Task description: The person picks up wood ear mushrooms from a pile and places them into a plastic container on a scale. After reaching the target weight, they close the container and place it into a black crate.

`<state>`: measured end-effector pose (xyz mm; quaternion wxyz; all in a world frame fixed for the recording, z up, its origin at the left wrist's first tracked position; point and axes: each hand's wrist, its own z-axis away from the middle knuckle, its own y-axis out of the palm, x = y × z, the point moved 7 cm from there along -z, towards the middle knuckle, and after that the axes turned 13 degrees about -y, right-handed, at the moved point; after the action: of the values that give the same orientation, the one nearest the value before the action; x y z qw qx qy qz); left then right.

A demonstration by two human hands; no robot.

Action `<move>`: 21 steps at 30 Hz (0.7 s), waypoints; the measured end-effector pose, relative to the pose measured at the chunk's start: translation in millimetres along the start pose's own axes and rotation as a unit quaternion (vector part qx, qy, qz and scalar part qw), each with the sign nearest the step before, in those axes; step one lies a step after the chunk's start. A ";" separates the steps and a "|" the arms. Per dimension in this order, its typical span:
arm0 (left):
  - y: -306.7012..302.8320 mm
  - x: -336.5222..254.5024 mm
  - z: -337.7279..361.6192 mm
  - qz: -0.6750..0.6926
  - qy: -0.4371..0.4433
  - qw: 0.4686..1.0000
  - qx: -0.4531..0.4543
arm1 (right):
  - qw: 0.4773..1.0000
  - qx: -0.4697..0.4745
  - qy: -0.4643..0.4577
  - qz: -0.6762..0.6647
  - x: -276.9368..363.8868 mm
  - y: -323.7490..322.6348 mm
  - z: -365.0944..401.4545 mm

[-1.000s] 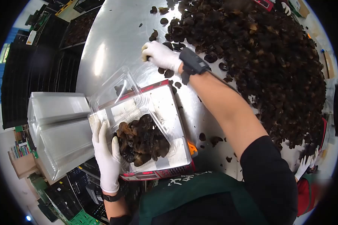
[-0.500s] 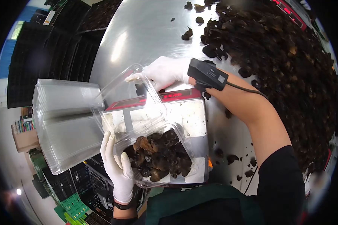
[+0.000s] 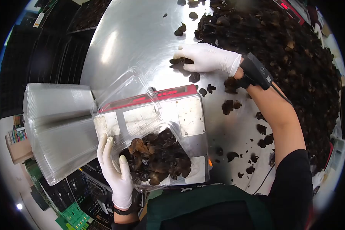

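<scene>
A clear plastic clamshell container (image 3: 188, 147) lies open on a scale (image 3: 197, 115), its lid (image 3: 132, 76) tilted up toward the back. Dark brown wood ear mushrooms (image 3: 161, 157) fill its lower half. My left hand (image 3: 117, 172), in a white glove, grips the container's left edge between thumb and fingers. Beyond the scale, my gloved right hand (image 3: 209, 57) is low over the metal table, its fingers curled round a few wood ear pieces (image 3: 176, 61). The palm hides part of what it holds.
A large heap of wood ears (image 3: 287, 69) covers the table's right side, with loose pieces (image 3: 232, 106) scattered near the scale. Stacked clear containers (image 3: 61, 130) stand at the left. Black crates (image 3: 42, 65) are behind them. Another red display (image 3: 285, 7) is at the far right.
My right hand has left the container's lid and moved right and away over the table, where it closes on wood ear pieces. My left hand stays at the container's edge.
</scene>
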<state>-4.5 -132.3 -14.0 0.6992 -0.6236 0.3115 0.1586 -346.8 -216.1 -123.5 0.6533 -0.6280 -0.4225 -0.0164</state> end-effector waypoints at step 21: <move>1.3 3.2 -6.1 0.078 0.004 0.997 -0.014 | 0.944 -0.289 0.147 -0.054 -65.2 -26.0 -14.1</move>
<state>-4.3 -138.5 -17.2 0.6744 -0.6080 0.3599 0.2145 -395.5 -266.6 -137.8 0.4965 -0.7570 -0.3318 -0.2651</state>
